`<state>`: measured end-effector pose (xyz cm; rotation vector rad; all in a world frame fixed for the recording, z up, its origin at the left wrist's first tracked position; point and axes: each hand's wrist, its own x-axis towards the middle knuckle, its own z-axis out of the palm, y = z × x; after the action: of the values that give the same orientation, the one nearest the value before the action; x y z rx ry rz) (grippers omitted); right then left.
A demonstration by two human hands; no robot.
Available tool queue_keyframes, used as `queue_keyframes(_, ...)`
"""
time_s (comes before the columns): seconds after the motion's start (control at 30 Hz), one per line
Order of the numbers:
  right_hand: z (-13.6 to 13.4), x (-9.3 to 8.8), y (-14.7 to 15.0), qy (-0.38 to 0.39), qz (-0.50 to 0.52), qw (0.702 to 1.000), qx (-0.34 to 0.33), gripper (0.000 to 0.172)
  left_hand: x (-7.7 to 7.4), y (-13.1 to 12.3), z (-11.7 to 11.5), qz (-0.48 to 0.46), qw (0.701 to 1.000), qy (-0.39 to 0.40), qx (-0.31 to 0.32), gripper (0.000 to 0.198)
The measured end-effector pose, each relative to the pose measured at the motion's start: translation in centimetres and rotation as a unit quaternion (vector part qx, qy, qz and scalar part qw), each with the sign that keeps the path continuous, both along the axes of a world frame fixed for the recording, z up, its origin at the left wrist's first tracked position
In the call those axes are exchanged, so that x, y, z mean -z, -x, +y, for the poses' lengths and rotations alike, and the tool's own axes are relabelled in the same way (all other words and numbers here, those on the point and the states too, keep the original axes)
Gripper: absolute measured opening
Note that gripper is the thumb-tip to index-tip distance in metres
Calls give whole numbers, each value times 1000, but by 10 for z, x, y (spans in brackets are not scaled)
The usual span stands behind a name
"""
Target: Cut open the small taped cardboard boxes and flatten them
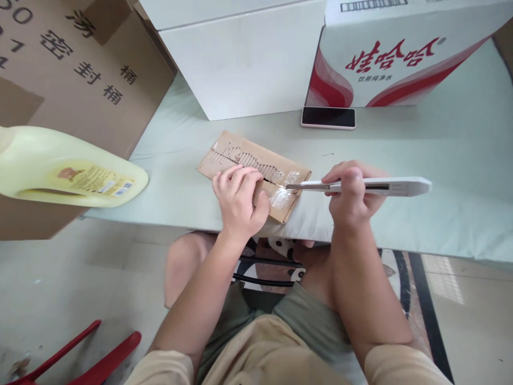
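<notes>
A small flat cardboard box (256, 155) lies aslant on the pale green cloth, its top torn in places along the middle seam. Clear tape (281, 197) covers the right end of that seam. My left hand (241, 200) presses on the box's near side, fingers bent over the top and holding it. In my right hand (352, 192) is a white utility knife (404, 186), its handle pointing right. The extended blade reaches left, and its tip touches the taped seam; how deep it sits I cannot tell.
Behind the box stand a white carton (252, 64) and a white-and-red carton (385, 59), with a phone (328, 117) at its foot. To the left are a large brown carton (100, 101) and a yellow bottle (40, 166). Red handles (100, 358) show at floor level.
</notes>
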<state>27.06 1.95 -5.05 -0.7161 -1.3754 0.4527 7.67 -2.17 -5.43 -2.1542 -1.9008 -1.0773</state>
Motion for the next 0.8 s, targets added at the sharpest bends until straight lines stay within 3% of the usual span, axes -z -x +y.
queue_keyframes(0.37,-1,0,2,0,0,1000,0,51,9,1,4,-11,996,-87,27,19)
queue_keyframes(0.8,-2,-5,2,18,-70,997,-26,53,9,0,4,-20,995,-92,37,16)
